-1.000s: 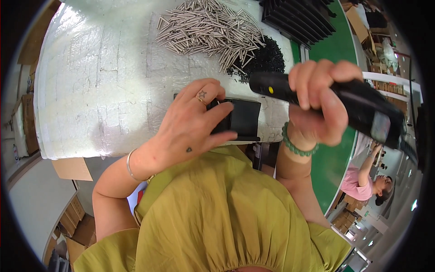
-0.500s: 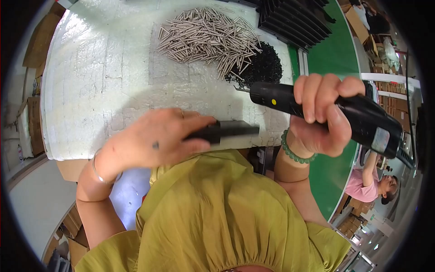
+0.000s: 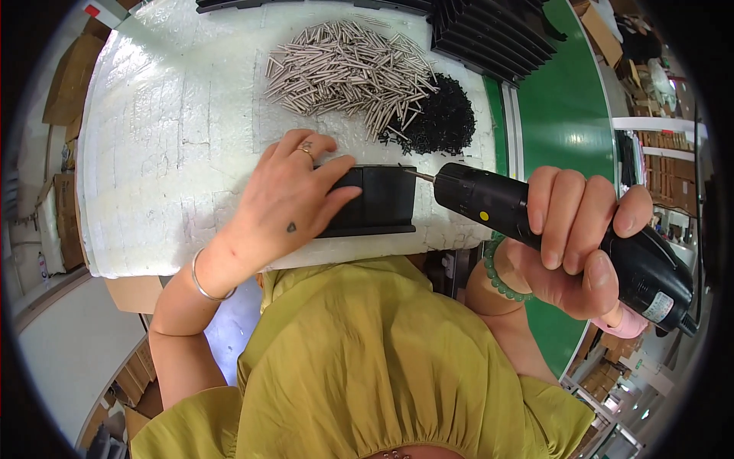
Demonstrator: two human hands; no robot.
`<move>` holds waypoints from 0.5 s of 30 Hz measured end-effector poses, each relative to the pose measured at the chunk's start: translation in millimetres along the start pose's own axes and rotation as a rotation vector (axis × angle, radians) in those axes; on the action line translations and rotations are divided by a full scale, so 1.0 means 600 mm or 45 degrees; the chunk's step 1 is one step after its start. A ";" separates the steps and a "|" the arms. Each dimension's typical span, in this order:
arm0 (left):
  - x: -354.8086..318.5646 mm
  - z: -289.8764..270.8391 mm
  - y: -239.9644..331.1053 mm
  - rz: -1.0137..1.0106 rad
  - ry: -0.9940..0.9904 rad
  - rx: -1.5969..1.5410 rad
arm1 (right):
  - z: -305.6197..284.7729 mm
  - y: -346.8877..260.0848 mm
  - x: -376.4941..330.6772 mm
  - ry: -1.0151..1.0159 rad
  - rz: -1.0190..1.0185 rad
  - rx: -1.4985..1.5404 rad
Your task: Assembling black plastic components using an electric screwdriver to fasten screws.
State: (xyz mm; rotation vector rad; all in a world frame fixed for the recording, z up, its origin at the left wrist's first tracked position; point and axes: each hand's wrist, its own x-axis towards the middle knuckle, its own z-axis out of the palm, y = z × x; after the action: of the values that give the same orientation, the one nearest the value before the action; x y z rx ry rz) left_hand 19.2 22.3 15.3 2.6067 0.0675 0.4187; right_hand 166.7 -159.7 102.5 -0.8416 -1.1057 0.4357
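Note:
On the white covered work surface lies a black rectangular part (image 3: pixel 388 199) with a ridged near edge. My left hand (image 3: pixel 279 203) grips its left end, fingers curled over it and the thumb on its face. My right hand (image 3: pixel 577 241) is wrapped round a black electric screwdriver (image 3: pixel 489 200) with a yellow dot. The screwdriver lies nearly level, its thin bit pointing left at the part's far right corner. Whether the bit touches the part or a screw there, I cannot tell.
Beyond the part is a heap of silver metal pins (image 3: pixel 344 73), with a pile of small black screws (image 3: pixel 445 118) against its right side. A stack of black finned parts (image 3: pixel 489 38) stands at the far right, beside the green tabletop (image 3: pixel 558 115). Cardboard boxes (image 3: pixel 73 80) stand at the left.
The black part, blurred and tilted earlier, now lies flatter and farther from me. My left hand has shifted forward with it. The screwdriver has moved right and nearer to me, its bit now at the part's corner.

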 end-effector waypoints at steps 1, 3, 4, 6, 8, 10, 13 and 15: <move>0.008 0.003 0.010 -0.007 0.001 0.001 | -0.001 -0.003 0.001 -0.027 0.019 -0.012; 0.029 0.007 0.027 0.183 0.329 -0.062 | 0.002 -0.005 0.001 -0.050 0.041 -0.021; 0.035 0.007 0.024 0.180 0.330 -0.059 | 0.006 -0.004 0.001 -0.032 0.037 -0.006; 0.045 0.008 0.018 0.435 0.314 0.086 | 0.010 -0.009 0.001 -0.012 0.031 0.008; 0.044 0.015 0.021 0.375 0.319 -0.058 | 0.011 -0.017 0.000 -0.001 0.043 -0.021; 0.045 0.022 0.022 0.312 0.318 -0.203 | 0.013 -0.017 -0.005 0.045 0.010 -0.029; 0.050 0.031 0.024 0.197 0.360 -0.549 | 0.009 -0.015 -0.009 0.033 -0.123 -0.020; 0.055 0.037 0.025 0.104 0.254 -0.803 | 0.010 -0.016 -0.010 0.023 -0.131 -0.028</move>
State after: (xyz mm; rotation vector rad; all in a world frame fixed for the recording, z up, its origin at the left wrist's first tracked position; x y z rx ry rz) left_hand 56.9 3.1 13.1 1.9475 -0.0914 0.6145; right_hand 158.2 -167.6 107.4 -0.8025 -1.1330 0.3299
